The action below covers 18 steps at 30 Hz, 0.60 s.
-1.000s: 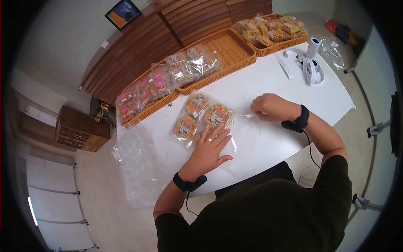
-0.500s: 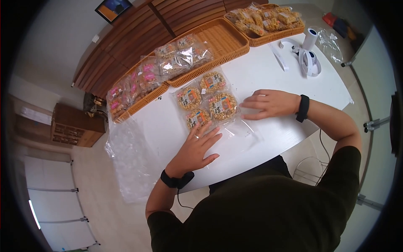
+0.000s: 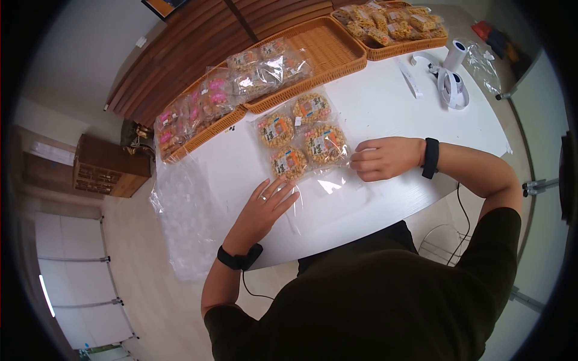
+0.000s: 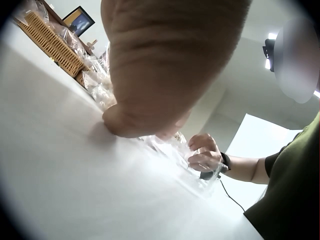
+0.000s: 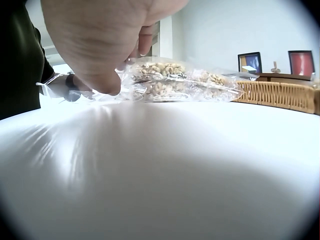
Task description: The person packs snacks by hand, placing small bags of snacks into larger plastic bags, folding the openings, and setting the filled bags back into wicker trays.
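A clear plastic bag (image 3: 308,127) lies flat on the white table, holding several round, labelled puffed-grain or nut crackers (image 3: 325,144). My left hand (image 3: 259,207) rests at its near left corner with fingers spread, fingertips at the lowest cracker. At the bag's right edge, my right hand (image 3: 385,159) has bent fingers and pinches the film. The left wrist view shows that right hand (image 4: 204,152) among loose clear film. In the right wrist view the thumb is low beside the bag (image 5: 165,82), and the palm hides part of the grip.
Behind the bag stand wicker trays: one with pink-labelled packs (image 3: 192,114), a middle tray (image 3: 337,45) part-filled with packs (image 3: 265,66), and one with snack bags (image 3: 391,27). A label roll (image 3: 451,90) lies at the right. Clear film (image 3: 186,210) hangs over the left edge.
The right hand has come back onto the bag's right edge and its fingers have bent. The left hand has slid back from over the crackers to the near left corner. The bag lies straighter.
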Tool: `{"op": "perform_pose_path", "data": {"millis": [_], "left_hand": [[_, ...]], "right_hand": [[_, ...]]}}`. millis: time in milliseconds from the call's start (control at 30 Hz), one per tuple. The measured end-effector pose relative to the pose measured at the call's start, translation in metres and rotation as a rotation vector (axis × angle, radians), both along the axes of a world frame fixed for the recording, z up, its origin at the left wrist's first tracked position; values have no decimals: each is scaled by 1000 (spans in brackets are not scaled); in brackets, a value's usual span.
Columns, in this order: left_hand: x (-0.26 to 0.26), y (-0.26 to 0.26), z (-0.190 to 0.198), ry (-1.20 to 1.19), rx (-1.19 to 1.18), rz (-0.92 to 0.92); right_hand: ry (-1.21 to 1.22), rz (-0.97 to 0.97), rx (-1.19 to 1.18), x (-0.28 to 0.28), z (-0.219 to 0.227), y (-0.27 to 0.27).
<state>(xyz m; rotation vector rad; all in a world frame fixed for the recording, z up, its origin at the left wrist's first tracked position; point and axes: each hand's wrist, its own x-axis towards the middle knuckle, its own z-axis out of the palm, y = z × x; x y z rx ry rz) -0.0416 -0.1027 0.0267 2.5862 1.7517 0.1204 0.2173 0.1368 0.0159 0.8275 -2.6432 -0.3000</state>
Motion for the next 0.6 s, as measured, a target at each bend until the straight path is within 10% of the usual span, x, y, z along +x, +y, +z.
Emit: {"op": "perform_pose_path", "data": {"millis": [400, 600], "left_hand": [[-2, 16, -11, -152, 45, -155], [1, 11, 7, -600, -225, 311]], "right_hand": [[-129, -179, -215, 7, 2, -10], [-208, -303, -547, 4, 8, -10]]}}
